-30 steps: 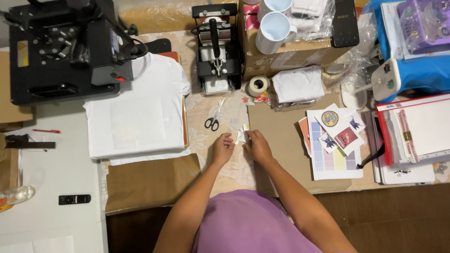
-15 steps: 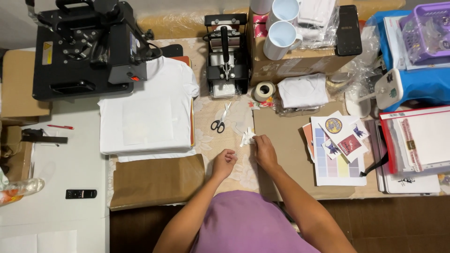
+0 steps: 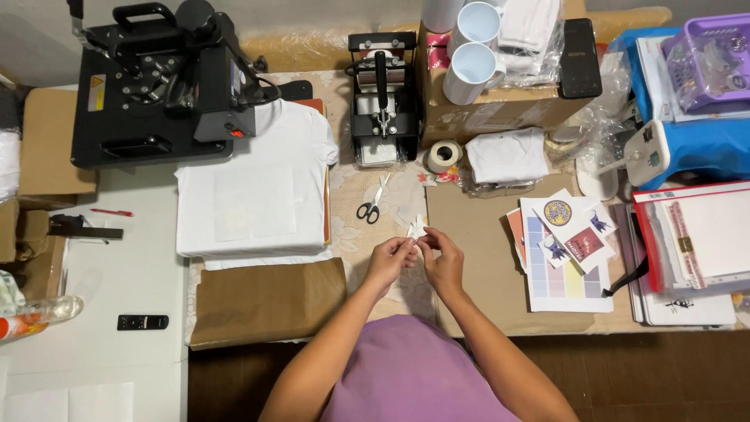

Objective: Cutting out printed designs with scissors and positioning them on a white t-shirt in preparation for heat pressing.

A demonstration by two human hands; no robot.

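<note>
My left hand (image 3: 388,259) and my right hand (image 3: 443,259) meet over the table's middle, both pinching a small white paper cut-out (image 3: 416,227) that sticks up between the fingertips. Black-handled scissors (image 3: 372,199) lie just beyond my left hand on the lace cloth. A white T-shirt (image 3: 254,195) lies flat to the left, in front of a black flat heat press (image 3: 152,82). Printed colour sheets (image 3: 558,242) sit to the right of my right hand.
A black mug press (image 3: 381,98) stands at the back centre, a tape roll (image 3: 443,155) beside it. White mugs (image 3: 473,59) stand on a cardboard box. Brown paper (image 3: 266,301) lies at the front left. A blue cutting machine (image 3: 687,148) and red folder (image 3: 695,234) fill the right.
My hands parted briefly, then came back together on the white cut-out. The camera view shifted slightly, so the table sits lower in the frame.
</note>
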